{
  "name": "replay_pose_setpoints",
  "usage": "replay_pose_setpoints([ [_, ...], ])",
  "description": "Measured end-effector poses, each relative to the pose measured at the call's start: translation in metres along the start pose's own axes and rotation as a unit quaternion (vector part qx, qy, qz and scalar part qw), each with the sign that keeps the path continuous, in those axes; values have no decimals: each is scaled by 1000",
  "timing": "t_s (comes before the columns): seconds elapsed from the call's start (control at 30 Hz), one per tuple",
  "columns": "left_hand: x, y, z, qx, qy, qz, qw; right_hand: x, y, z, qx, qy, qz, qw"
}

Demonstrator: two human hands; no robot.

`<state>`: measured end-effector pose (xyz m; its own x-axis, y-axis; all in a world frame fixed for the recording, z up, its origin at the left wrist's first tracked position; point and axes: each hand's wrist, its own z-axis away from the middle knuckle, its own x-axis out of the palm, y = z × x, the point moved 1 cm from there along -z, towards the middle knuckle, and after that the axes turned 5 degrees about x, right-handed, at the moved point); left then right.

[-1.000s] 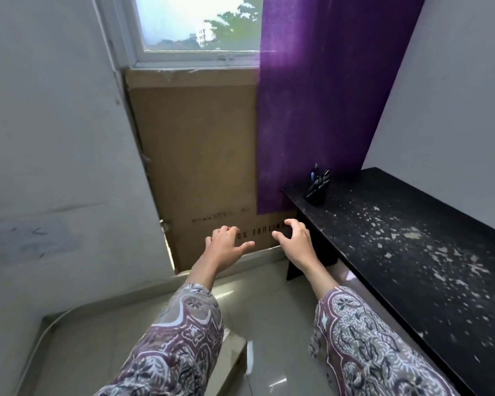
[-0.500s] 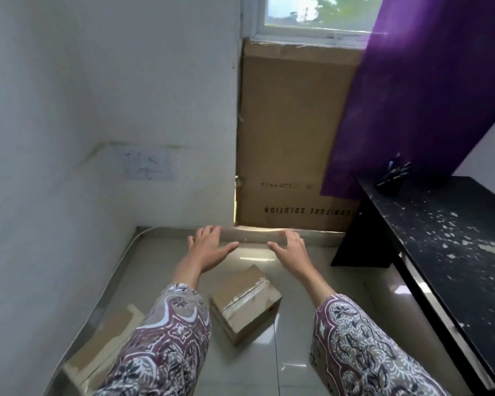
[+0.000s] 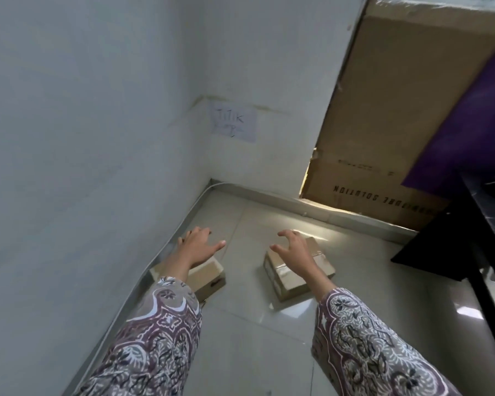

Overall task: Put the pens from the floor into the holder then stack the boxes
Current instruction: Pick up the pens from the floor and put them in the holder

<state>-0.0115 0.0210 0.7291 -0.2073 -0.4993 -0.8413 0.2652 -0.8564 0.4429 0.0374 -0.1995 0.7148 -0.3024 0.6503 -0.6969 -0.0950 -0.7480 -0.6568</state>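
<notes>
No pens lie on the floor [image 3: 246, 338], so that part looks done, and both boxes, the left box [image 3: 209, 277] and right box [image 3: 292, 278], sit apart, unstacked, under the open, empty left hand [image 3: 197, 245] and right hand [image 3: 293, 247].

left box [image 3: 209, 277] by wall [image 3: 97, 138], right box [image 3: 297, 270] apart

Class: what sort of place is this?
Likely a small room corner, perhaps a home office: tiled floor, white walls, black desk, purple curtain and big flat carton.
</notes>
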Motion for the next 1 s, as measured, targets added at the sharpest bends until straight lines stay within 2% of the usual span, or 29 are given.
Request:
replay_pose_setpoints([
  [0.27,-7,-127,9,-49,-37,-1,998,114,-40,-16,8,-49,15,999],
  [0.5,64,-221,-3,-82,-70,32,994,230,-27,-48,-9,-110,32,993],
  [0.7,187,-308,-55,-105,-27,76,991,364,42,-111,-47,-164,58,984],
  [1.0,410,-420,-139,-128,49,28,990,549,197,-203,-84,-182,118,973],
])
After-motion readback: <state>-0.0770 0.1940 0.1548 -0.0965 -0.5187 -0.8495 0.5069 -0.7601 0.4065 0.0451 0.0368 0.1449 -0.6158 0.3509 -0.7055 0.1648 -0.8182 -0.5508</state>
